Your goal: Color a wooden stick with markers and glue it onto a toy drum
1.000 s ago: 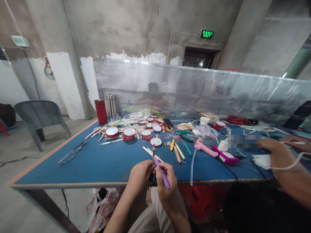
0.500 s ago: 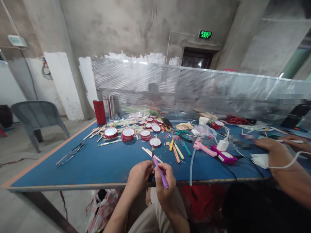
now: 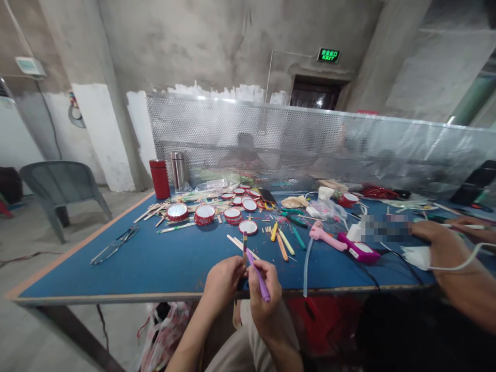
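Note:
At the table's front edge, my left hand [image 3: 225,279] is closed on a flat wooden stick [image 3: 245,244], which stands up with coloured bands near its top. My right hand [image 3: 267,284] grips a purple marker [image 3: 261,283], its tip against or very close to the stick. Just beyond my hands lie a couple of bare wooden sticks [image 3: 235,242] and a small red-rimmed drum [image 3: 248,227] with a white face. To the right rest a yellow marker [image 3: 287,243], an orange marker [image 3: 282,247] and a teal marker [image 3: 298,237].
More small drums [image 3: 204,214] and piled sticks [image 3: 155,212] cover the back. Glasses [image 3: 114,245] lie left, near a red flask [image 3: 159,179]. A pink glue gun [image 3: 327,236] and purple power strip [image 3: 359,249] lie right, beside another person's arm [image 3: 457,263]. A perforated metal screen [image 3: 217,134] stands behind.
The view shifts very slightly. My hands keep nearly the same pose, with the marker still at the stick. The other person's hand at the right moves slightly.

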`<state>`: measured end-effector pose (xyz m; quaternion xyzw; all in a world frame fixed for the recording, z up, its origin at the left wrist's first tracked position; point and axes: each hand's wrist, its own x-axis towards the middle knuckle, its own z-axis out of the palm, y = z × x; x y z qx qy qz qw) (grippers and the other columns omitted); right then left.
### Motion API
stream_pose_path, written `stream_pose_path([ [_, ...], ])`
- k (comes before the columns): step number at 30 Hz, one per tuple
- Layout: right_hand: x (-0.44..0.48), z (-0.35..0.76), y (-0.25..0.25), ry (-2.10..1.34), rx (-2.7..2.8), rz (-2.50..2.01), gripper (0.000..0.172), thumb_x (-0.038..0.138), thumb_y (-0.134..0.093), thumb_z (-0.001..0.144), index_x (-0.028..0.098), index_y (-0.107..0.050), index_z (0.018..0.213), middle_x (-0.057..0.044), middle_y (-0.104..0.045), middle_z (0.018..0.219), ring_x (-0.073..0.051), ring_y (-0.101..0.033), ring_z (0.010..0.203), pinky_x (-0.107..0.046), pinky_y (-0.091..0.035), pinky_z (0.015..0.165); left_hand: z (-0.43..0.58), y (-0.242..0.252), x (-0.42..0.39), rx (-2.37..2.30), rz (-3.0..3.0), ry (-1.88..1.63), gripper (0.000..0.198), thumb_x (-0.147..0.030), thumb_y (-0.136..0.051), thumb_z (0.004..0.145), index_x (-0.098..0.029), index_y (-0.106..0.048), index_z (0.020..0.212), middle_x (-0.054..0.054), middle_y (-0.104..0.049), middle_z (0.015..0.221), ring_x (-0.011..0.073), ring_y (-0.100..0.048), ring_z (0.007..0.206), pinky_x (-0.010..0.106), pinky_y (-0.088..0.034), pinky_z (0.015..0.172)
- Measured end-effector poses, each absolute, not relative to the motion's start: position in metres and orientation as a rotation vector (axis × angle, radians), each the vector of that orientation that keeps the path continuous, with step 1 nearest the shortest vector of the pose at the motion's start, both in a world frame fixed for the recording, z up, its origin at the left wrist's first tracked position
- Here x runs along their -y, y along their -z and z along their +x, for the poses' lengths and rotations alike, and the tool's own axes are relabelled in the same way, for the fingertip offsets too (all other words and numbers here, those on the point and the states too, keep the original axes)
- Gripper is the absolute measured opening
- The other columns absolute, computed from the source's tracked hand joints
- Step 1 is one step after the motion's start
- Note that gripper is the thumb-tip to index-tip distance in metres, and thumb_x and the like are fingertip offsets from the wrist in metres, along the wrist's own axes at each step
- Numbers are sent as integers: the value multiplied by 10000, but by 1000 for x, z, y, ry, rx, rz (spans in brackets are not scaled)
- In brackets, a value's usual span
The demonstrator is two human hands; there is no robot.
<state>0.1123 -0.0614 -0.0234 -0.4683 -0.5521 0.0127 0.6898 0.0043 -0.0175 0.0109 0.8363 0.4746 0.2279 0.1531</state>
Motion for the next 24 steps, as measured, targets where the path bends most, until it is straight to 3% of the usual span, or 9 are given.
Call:
stream_pose_path([
  [15,63,115,25,-99,1178,-1007,156,234,-489,894,192,-593,1003,-25,-648,809,-123,-625,626,-254,-521,625,3,-10,17,-1299,2379,-697,260,-252,-358,908,-208,-542,729,6,-630,746,133,-559,699,214,-349,627],
  [24,46,116,5,-113,1201,-1144,194,266,-536,858,181,-578,1027,-59,-651,930,-164,-623,846,-304,-507,790,1,-4,15,-1355,2308,-729,243,-284,-345,912,-217,-508,745,-15,-608,700,128,-542,642,213,-326,577],
])
